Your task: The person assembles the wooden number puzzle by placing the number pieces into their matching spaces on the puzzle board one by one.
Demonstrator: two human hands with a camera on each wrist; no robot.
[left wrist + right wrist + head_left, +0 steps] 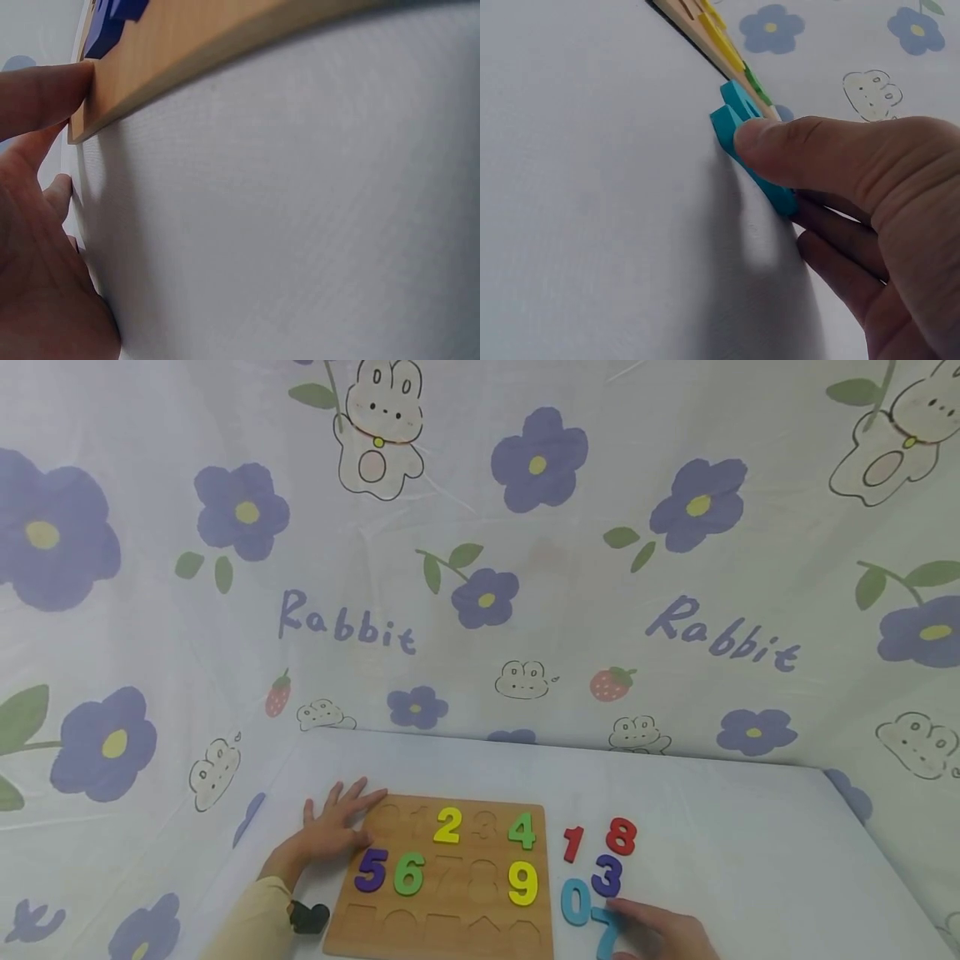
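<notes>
A wooden number board (465,906) lies on the table, with a yellow 2 (447,825), green 4 (522,832), purple 5 (371,871), green 6 (408,874) and yellow 9 (522,883) on it. My left hand (333,831) rests at its upper left corner, fingers spread and thumb touching the edge near the purple 5. To the right of the board, my right hand (671,935) pinches a light blue 7 (606,931) between thumb and fingers. In the right wrist view the thumb (769,150) presses on its side, and the fingers behind are partly hidden.
Beside the board's right edge lie a red 1 (573,843), red 8 (621,836), purple 3 (607,876) and light blue 0 (576,902). A small black object (309,917) is by the left wrist. A curtain (525,543) with rabbits and flowers hangs behind the white table (750,860).
</notes>
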